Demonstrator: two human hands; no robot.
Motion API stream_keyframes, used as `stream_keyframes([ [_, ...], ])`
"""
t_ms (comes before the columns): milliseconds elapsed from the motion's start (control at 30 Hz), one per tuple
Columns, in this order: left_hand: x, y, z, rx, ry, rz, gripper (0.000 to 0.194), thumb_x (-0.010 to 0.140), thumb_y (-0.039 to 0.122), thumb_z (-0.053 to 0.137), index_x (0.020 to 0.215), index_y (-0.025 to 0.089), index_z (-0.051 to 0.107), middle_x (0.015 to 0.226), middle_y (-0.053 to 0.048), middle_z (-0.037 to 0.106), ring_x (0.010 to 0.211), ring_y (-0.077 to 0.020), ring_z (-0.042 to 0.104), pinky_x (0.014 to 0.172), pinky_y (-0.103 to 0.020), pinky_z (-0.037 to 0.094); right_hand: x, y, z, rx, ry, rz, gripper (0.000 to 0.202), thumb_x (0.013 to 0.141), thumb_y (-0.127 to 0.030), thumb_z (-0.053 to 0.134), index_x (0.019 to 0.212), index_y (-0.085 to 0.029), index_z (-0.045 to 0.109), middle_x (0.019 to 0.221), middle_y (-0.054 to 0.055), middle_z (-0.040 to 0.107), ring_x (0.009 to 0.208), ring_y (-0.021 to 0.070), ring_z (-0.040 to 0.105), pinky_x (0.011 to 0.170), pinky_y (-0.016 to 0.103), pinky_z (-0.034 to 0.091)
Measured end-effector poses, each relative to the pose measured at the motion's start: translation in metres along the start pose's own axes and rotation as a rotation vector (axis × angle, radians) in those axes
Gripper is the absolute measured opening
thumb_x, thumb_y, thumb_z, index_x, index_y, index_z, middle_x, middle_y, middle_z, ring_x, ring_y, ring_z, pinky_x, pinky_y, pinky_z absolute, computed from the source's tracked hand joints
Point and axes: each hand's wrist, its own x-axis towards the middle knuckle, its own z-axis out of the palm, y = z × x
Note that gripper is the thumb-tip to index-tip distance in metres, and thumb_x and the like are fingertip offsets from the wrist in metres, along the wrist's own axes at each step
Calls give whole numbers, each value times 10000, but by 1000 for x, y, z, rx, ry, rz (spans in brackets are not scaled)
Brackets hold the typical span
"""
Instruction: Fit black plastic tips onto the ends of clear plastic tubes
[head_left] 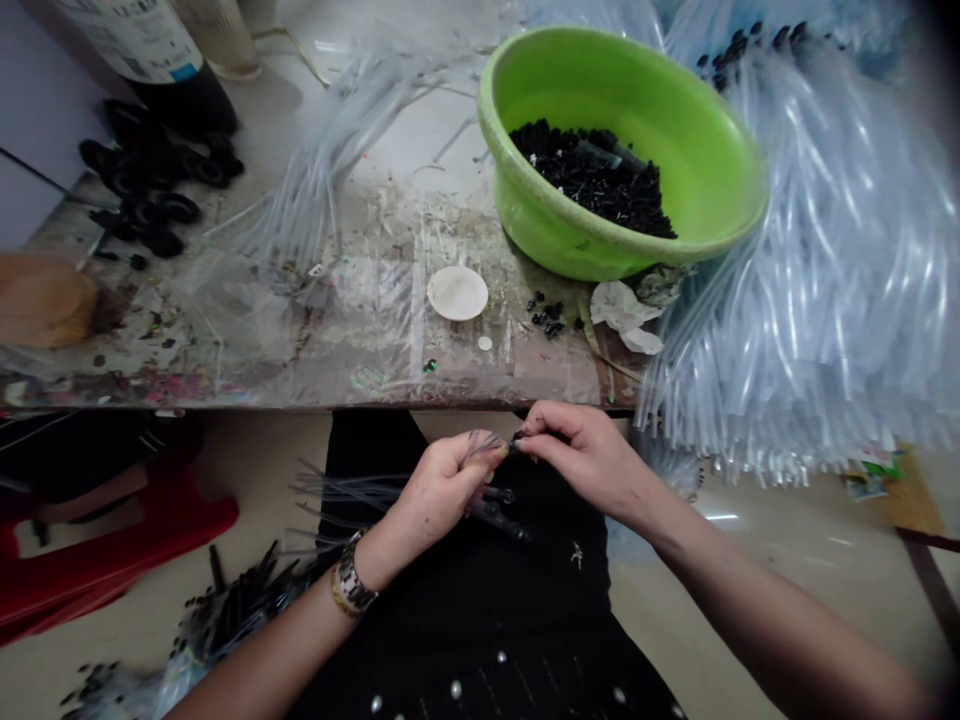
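Note:
My left hand (442, 485) is closed around several thin clear plastic tubes (349, 488), which trail out to the left over my lap. Some tube ends below that hand carry dark tips. My right hand (581, 455) pinches a small black fitting (517, 438) at a tube end, right against the left fingertips. How far the fitting sits on the tube is hidden by the fingers. Both hands are above my black-clothed lap, just before the table edge. Similar black pieces (592, 180) fill part of a green basin (637, 235) on the table.
Large bundles of clear tubes (810, 270) hang over the table's right edge. A white lid-like disc (457, 293) and loose black pieces (551, 315) lie mid-table. A dark bottle (161, 60) stands back left. More black-tipped tubes (240, 610) and a red stool (127, 550) are at lower left.

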Motion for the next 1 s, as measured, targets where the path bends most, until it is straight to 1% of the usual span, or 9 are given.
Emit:
stream_keyframes([
  [167,0,-2,1,9,-12,-9,263,880,355,500,696,166,503,593,59,387,528,-82,362,496,-202,323,-2,4,6,16,33,20,183,812,-182,566,641,-181,500,618,-49,531,610,98,484,607,231,364],
  [367,2,-4,4,-4,4,-14,284,875,361,495,663,174,464,576,61,382,518,-83,355,491,-204,313,-4,9,12,37,80,30,166,810,-195,563,648,-184,526,642,-31,558,634,112,508,624,246,378],
  [433,2,-2,4,-2,-1,-20,284,867,361,502,657,173,466,573,62,383,514,-82,358,485,-203,309,-2,10,10,102,49,57,160,803,-206,566,648,-186,527,638,-31,558,635,113,519,630,248,393],
  [533,2,1,3,-19,-18,-46,298,860,382,514,652,175,463,559,63,389,493,-80,355,466,-203,310,2,14,5,287,-75,138,129,782,-234,581,670,-186,539,611,-36,557,606,110,531,628,250,428],
  [600,2,2,2,-38,-30,-59,304,858,394,520,653,175,468,552,63,390,477,-78,356,455,-203,313,4,18,2,435,-133,207,134,780,-297,601,727,-180,561,615,-33,567,589,107,539,620,254,452],
  [733,3,0,1,-66,-25,-60,340,852,417,539,630,176,448,551,63,390,460,-69,360,443,-200,312,5,28,3,715,-88,298,333,772,-501,625,796,-177,553,657,-22,575,556,91,531,600,254,476],
  [800,3,-2,0,-73,-21,-65,349,851,434,542,635,177,447,547,67,383,452,-66,363,440,-198,312,4,31,5,767,-84,311,368,763,-533,639,804,-178,549,652,-25,571,546,84,518,597,248,476],
  [900,3,-3,0,-73,-28,-69,341,855,435,541,652,173,461,555,65,395,457,-64,377,444,-194,323,4,32,7,777,-123,312,368,755,-520,664,813,-175,551,635,-37,559,542,79,509,585,236,462],
  [1000,2,-2,1,-70,-35,-73,315,858,427,539,687,166,495,566,61,410,464,-64,376,438,-190,324,4,32,9,754,-161,281,344,768,-492,663,787,-168,551,616,-45,550,541,75,510,570,222,426],
])
